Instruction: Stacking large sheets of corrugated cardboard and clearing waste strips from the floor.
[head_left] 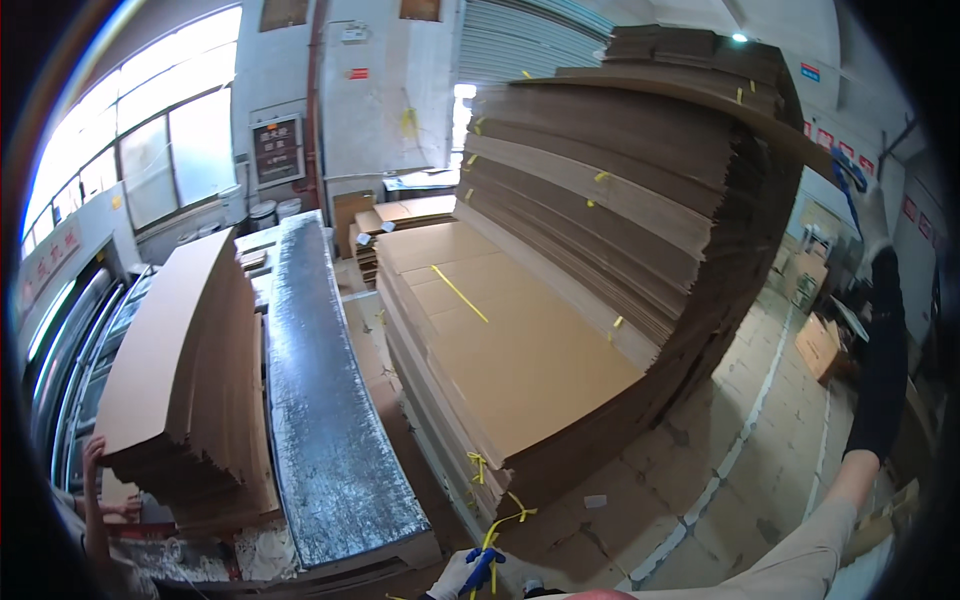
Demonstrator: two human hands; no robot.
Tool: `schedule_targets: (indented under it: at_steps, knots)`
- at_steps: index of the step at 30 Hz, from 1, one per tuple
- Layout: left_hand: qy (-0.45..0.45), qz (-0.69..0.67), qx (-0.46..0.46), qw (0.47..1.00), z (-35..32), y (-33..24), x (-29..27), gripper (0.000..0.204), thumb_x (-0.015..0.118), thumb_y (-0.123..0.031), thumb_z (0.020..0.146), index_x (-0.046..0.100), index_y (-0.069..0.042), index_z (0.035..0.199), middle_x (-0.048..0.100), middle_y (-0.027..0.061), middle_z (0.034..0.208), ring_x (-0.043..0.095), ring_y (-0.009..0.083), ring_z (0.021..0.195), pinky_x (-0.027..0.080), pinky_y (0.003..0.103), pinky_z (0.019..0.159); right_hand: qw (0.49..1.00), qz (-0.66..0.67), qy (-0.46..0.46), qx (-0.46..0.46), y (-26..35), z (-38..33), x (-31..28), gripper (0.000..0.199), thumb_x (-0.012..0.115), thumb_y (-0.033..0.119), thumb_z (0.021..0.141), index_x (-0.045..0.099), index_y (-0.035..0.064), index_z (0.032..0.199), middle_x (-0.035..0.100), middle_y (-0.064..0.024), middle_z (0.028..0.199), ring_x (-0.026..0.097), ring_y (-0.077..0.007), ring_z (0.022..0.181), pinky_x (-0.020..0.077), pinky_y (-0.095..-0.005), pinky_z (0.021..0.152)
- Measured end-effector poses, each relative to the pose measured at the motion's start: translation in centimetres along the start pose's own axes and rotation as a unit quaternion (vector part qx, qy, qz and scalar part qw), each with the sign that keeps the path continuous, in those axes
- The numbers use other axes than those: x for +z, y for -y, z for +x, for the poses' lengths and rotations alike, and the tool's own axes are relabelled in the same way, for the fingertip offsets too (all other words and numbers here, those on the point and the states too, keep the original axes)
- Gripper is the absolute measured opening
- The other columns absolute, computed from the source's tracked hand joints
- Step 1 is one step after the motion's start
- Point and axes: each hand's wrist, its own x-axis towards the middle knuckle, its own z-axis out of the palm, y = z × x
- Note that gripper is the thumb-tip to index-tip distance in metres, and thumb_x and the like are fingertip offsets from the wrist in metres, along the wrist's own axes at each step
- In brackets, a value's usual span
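Observation:
My left hand [462, 575], in a white and blue glove, is closed around a yellow strap [492, 535] at the bottom middle, by the near corner of the low cardboard stack [530, 370]. My right arm, in a black sleeve, stretches up the right side. Its gloved hand [862, 195] is closed at the corner of a cardboard sheet [690, 95], which lies tilted high against the tall cardboard stack [600, 200]. Parts of the right fingers are hidden by the sheet's edge. Another yellow strap [460, 293] lies across the low stack's top sheet.
A long metal-topped table [330, 400] stands left of the low stack. Beyond it, another person's hand [95, 455] touches a further cardboard stack [160, 340]. Machine rollers [80, 370] run along the far left. A cardboard box [820, 348] sits on the floor [720, 440] at right.

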Motion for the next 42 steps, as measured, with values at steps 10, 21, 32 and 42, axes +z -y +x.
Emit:
schedule_targets:
  at_steps: [10,21,32,42]
  knots:
    - [-0.04,0.005,-0.054,0.998,5.9,-4.4,3.8,0.043,0.059,-0.045,0.097,0.073,-0.005,0.105,0.057,-0.0035,0.067,0.049,0.0067,0.059,0.039,0.025,0.054,0.998,0.005,0.017,-0.065,5.8,2.8,6.0,0.047,0.064,0.038,0.093,0.064,-0.0049,0.112,0.069,-0.0252,0.099,0.068,-0.036,0.098,0.0506,-0.0382,0.082]
    - [0.052,-0.015,-0.023,0.998,12.9,-8.8,11.8,0.038,0.055,-0.04,0.101,0.073,-0.007,0.107,0.056,-0.006,0.069,0.047,0.0051,0.062,0.037,0.023,0.056,0.967,0.207,0.037,-0.141,4.9,0.4,10.4,0.034,0.063,0.014,0.095,0.062,0.0039,0.128,0.069,-0.0095,0.119,0.067,-0.0173,0.105,0.052,-0.0281,0.088]
    - [0.183,-0.027,0.057,0.981,12.9,-16.5,9.8,0.042,0.052,-0.042,0.101,0.07,-0.005,0.108,0.051,-0.0049,0.062,0.046,0.0045,0.051,0.037,0.022,0.049,0.952,-0.048,0.036,-0.3,11.6,-11.0,-0.7,0.055,0.065,-0.003,0.069,0.062,0.0007,0.124,0.062,-0.0198,0.126,0.055,-0.0395,0.122,0.0426,-0.0431,0.106]
    - [0.031,-0.186,0.198,0.962,11.2,-20.0,6.2,0.042,0.043,-0.035,0.105,0.063,0.001,0.113,0.061,0.0037,0.069,0.056,0.0099,0.056,0.042,0.023,0.052,0.969,0.031,0.112,-0.217,27.5,-28.8,-6.4,0.032,0.066,0.002,0.077,0.073,0.0028,0.109,0.07,-0.0161,0.111,0.064,-0.0362,0.107,0.0533,-0.0431,0.092]
